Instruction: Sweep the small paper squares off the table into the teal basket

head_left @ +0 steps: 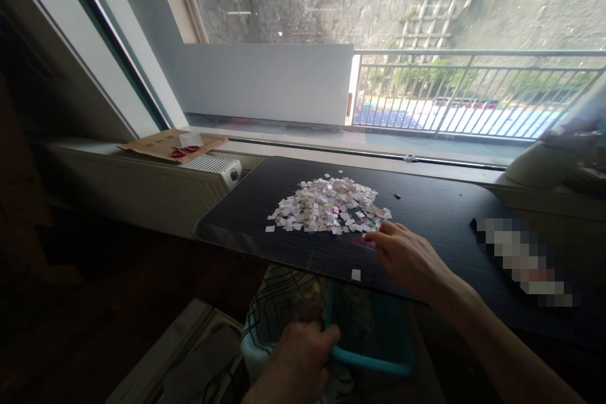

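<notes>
A heap of small white and pinkish paper-like squares (326, 205) lies on the dark table (237, 211). At the heap's near right edge is my right hand (402, 249), its thumb and forefinger pinched together. A pinkish, see-through piece (362, 242) shows just beside those fingertips; whether they grip it is unclear. One loose white square (356, 274) rests by the table's front edge. Below that edge, my left hand (300, 350) is closed, with the thumb by the teal basket's rim (374, 363). What its fingers hold is hidden and dim.
Left of the basket is a container draped with black-lined white cloth (269, 297). Red-handled scissors (185, 151) lie on a brown envelope (165, 144) at the far left, above a radiator (213, 164). A pixelated object (521, 262) sits on the table's right side.
</notes>
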`<state>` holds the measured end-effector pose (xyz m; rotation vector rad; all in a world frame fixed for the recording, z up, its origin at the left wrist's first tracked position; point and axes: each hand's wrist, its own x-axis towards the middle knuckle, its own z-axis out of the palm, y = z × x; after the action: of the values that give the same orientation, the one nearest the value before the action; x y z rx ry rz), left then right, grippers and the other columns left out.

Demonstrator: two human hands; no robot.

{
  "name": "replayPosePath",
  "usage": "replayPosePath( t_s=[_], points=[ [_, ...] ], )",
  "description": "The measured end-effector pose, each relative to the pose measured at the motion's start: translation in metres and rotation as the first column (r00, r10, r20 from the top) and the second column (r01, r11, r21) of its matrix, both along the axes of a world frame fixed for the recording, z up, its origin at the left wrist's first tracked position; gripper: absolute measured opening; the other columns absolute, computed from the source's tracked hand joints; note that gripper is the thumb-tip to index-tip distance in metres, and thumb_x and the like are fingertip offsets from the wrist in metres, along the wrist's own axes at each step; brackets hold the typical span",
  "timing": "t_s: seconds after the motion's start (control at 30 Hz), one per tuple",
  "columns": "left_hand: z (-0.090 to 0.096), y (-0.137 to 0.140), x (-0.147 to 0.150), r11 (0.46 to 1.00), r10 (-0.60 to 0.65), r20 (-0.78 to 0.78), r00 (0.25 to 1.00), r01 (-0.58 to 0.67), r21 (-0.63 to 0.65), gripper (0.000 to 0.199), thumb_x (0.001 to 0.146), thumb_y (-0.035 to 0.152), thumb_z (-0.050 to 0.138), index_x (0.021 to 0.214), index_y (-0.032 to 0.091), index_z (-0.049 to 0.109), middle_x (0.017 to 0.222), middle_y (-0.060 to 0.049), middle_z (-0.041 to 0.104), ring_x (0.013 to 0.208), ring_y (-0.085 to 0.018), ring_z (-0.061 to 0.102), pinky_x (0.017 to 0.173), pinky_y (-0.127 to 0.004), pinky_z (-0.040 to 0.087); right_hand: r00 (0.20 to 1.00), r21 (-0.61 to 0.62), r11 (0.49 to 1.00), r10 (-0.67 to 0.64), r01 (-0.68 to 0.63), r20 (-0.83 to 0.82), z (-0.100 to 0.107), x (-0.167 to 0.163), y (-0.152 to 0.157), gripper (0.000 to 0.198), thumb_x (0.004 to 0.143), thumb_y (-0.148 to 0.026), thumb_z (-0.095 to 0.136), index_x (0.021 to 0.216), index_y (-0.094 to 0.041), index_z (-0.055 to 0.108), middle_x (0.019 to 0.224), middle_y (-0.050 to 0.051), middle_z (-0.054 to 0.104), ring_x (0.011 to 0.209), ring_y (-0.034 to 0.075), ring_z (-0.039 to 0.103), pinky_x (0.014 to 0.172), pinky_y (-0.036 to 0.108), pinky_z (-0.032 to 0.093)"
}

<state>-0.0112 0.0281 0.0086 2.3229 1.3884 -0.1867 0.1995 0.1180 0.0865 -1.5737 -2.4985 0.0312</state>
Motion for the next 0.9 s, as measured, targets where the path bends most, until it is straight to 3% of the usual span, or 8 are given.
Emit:
replayPosePath(
  t_s=[0.33,0.67,0.77,0.9],
  points=[
    [-0.007,-0.002,0.001,0.998,0.006,0.026,1.000,-0.007,0.059,0.027,0.069,0.011,0.054,0.093,0.024,0.057,0.084,-0.003,0.064,0.079,-0.025,0.061,0.068,-0.031,0.046,0.999,-0.016,0.999,-0.044,0.044,-0.019,0.007,-0.005,-0.011,0.031,0.091,-0.018,0.039,0.108,-0.022,0.065,0.092,0.005,0.061,0.082,0.017,0.056,0.066,0.026,0.039],
    [-0.004,-0.003,0.002,0.999,-0.005,0.038,0.999,0.003,0.053,0.028,0.072,0.009,0.052,0.095,0.025,0.055,0.086,-0.002,0.062,0.082,-0.024,0.060,0.071,-0.031,0.046,0.989,-0.195,0.975,0.085,-0.107,-0.119,-0.003,0.016,-0.068,0.028,0.090,-0.014,0.041,0.096,-0.028,0.064,0.086,0.003,0.056,0.078,0.015,0.051,0.068,0.025,0.041],
    [-0.004,-0.003,0.004,0.999,-0.002,0.018,1.000,0.002,0.042,0.030,0.071,0.009,0.053,0.097,0.025,0.055,0.087,-0.003,0.062,0.084,-0.024,0.060,0.073,-0.031,0.045,0.989,-0.130,0.987,0.073,-0.090,-0.126,0.000,0.012,-0.062,0.030,0.091,-0.014,0.040,0.104,-0.027,0.063,0.088,0.004,0.056,0.080,0.016,0.051,0.069,0.025,0.041],
    [-0.003,-0.003,0.005,1.000,-0.010,-0.003,1.000,0.010,0.006,0.032,0.070,0.010,0.054,0.098,0.024,0.055,0.089,-0.004,0.063,0.086,-0.026,0.060,0.075,-0.033,0.045,0.993,0.041,0.999,0.021,-0.016,-0.115,0.002,-0.009,-0.025,0.033,0.092,-0.015,0.037,0.113,-0.025,0.061,0.093,0.006,0.057,0.086,0.018,0.052,0.070,0.026,0.040]
  ],
)
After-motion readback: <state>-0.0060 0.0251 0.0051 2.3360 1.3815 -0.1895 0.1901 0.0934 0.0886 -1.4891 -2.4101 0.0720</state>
